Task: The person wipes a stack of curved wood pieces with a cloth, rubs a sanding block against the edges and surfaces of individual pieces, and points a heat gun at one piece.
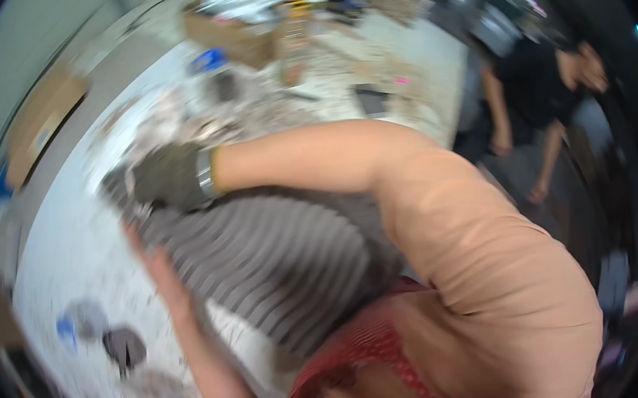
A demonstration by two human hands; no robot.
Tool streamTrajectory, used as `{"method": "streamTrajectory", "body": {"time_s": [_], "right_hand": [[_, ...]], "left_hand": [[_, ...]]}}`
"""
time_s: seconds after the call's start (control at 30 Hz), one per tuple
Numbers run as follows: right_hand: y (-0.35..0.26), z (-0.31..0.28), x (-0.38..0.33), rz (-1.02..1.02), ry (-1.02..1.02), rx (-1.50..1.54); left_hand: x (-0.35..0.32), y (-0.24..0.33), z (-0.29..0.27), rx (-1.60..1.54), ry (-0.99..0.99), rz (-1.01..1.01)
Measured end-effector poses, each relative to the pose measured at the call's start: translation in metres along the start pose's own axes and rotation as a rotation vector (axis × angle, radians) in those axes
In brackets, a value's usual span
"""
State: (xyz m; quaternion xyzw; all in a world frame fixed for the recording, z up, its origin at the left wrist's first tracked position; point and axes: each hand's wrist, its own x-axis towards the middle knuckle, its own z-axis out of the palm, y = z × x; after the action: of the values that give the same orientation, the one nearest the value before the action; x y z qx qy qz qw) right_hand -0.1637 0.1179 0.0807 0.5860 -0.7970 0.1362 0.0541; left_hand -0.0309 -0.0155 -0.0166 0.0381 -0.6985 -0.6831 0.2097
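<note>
A grey ribbed piece (261,244), soft-looking and striped with wavy ridges, stretches from the white table up against my body. Across its far left end lies my right hand (169,177) in a dark olive glove, its fingers bent down over the edge. My right arm crosses in front of me in a peach sleeve. My left hand (161,266), bare, is along the left edge of the ribbed piece. Motion smears its fingers, and part of it may be under the piece. Scraps (163,118) of pale material are just beyond the glove.
A cardboard box (236,40) with plastic bags stands at the back, beside a yellow-lidded container (296,42) and a blue-topped container (220,73). Another cardboard box (47,123) is at far left. A dark round piece (125,347) lies nearer. Another person (533,91) is at right.
</note>
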Motion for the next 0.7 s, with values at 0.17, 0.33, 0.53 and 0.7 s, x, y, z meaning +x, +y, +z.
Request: {"method": "streamTrajectory", "body": {"time_s": [0.17,0.33,0.53,0.7], "right_hand": [[-0.014,-0.022,0.010,0.016,-0.262,-0.227],[0.009,-0.002,-0.022,-0.047,0.091,-0.084],[0.061,-0.069,-0.007,0.213,-0.426,-0.503],[0.062,-0.105,0.010,0.326,-0.427,-0.404]], "left_hand": [[-0.001,0.001,-0.013,0.050,0.074,0.006],[0.007,-0.020,-0.002,0.037,-0.002,0.018],[-0.003,0.018,-0.004,0.192,-0.044,0.038],[-0.003,0.024,-0.019,0.295,-0.081,0.005]]}}
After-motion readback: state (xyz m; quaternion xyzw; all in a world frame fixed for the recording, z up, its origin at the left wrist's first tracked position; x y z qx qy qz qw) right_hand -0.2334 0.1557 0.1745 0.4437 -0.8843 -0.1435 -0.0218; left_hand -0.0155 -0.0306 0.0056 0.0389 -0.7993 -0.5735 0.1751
